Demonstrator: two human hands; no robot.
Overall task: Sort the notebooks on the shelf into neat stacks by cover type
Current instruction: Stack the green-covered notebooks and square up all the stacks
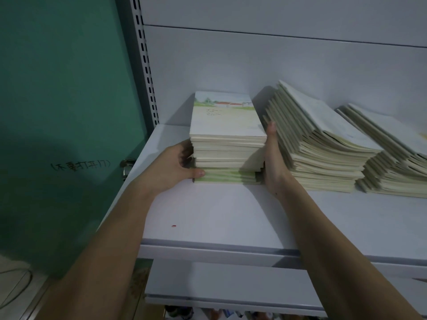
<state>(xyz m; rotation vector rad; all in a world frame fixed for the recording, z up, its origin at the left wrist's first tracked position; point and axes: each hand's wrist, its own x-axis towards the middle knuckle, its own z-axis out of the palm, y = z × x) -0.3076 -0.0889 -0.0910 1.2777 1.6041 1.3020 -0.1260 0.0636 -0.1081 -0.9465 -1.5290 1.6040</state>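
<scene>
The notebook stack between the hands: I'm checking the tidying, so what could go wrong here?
1. The held stack has uneven layers, so pressing from the left hand and right hand may skew it.
2. The leaning stack beside the right hand is fanned and tilted; a nudge might topple it.

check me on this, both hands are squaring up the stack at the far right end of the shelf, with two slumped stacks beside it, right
Not quite. In the head view the left hand and right hand press the sides of the upright stack at the left end of the shelf; the two slumped stacks lie to its right.
</scene>
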